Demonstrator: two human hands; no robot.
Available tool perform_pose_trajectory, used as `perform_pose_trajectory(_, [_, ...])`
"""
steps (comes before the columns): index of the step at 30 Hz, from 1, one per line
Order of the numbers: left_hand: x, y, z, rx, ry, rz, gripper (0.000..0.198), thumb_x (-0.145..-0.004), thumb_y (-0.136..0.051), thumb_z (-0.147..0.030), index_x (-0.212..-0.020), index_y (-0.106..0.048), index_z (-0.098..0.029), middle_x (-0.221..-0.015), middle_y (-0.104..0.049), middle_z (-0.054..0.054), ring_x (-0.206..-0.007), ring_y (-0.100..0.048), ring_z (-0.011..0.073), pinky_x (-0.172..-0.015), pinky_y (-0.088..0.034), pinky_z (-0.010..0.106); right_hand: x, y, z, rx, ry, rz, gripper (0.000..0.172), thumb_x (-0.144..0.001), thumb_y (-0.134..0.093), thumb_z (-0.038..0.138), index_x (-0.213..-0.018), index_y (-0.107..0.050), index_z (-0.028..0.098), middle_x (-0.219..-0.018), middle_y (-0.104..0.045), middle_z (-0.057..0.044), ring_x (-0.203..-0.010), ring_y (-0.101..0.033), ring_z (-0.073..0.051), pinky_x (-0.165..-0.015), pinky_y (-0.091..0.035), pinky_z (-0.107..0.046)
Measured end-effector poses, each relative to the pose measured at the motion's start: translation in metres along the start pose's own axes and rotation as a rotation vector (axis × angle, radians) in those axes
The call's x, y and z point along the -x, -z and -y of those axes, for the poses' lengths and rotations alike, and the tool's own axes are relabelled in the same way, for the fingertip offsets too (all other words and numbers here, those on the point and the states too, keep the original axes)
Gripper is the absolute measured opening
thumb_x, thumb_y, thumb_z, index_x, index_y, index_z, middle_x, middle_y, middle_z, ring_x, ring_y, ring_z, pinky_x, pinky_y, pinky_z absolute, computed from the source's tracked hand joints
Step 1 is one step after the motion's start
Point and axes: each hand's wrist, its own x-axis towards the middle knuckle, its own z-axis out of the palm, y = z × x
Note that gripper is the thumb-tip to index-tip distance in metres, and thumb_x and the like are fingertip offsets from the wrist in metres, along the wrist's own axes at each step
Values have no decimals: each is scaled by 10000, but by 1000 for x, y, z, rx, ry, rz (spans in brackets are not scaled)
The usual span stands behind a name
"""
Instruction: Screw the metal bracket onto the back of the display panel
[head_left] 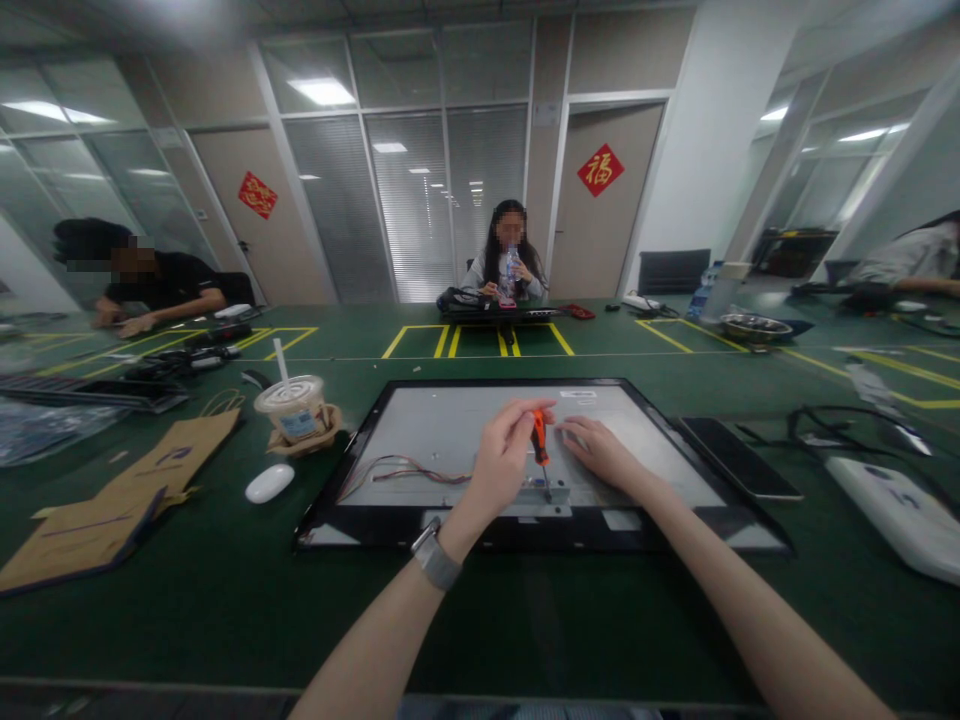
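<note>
A flat display panel [420, 420] with a black frame and grey metal back lies on the green table in front of me. My left hand [510, 445], with a watch [435, 556] at the wrist, is closed around an orange and black screwdriver [539, 438]. The screwdriver stands nearly upright, its tip down at a small metal bracket [534, 500] near the panel's front edge. On the grey back, just right of the screwdriver, my right hand [600, 447] rests with its fingers stretched out. Thin coloured wires [405, 468] run over the panel's left part.
Left of the panel are a lidded cup with a straw [294, 405], a white mouse [270, 483] and a brown paper bag [142, 490]. A black phone [739, 457] and a white device [896, 515] with cables lie on the right. Other people sit around the table.
</note>
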Motion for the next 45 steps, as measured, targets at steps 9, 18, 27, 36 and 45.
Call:
perform_pose_trajectory(9, [-2,-1,5,33,-24,-10,207,-945,-591,-224,-1099,-725,-191,-1040,-712,87,-954,-680,190,-902,-544,344,0,-1,-1,10,4,-2,348,-956,-490,232,-1248,-676,196,-1310,-661,-153,-1195,-630,-299,-1059,-462,-470])
perform_pose_trajectory(18, [0,-2,3,-73,-76,-79,236,-987,-521,-229,-1028,-751,-193,-1056,-638,84,-982,-634,186,-910,-513,333,-1,1,-1,-14,-3,-1,344,-970,-485,256,-1251,-679,214,-1323,-662,-139,-1231,-613,-285,-1076,-451,-471])
perform_pose_trajectory(27, [1,-5,5,-60,-32,-137,141,-838,-770,-318,-890,-751,-188,-862,-605,32,-786,-596,151,-764,-506,290,-2,3,2,27,-23,30,348,-976,-484,261,-1258,-675,192,-1331,-655,-154,-1240,-609,-293,-1073,-458,-460])
perform_pose_trajectory(36, [3,-5,-5,-75,-62,-51,302,-1018,-505,-327,-975,-772,-193,-970,-609,72,-924,-603,187,-854,-500,323,-1,3,4,35,-39,33,359,-974,-472,252,-1274,-661,196,-1346,-644,-145,-1223,-616,-297,-1080,-447,-473])
perform_pose_trajectory(45, [2,-7,5,16,28,-139,236,-807,-800,-367,-824,-668,-172,-787,-562,-6,-707,-556,121,-700,-474,259,-1,1,1,-8,-31,5,338,-975,-483,276,-1238,-683,206,-1309,-669,-140,-1217,-617,-289,-1073,-448,-458])
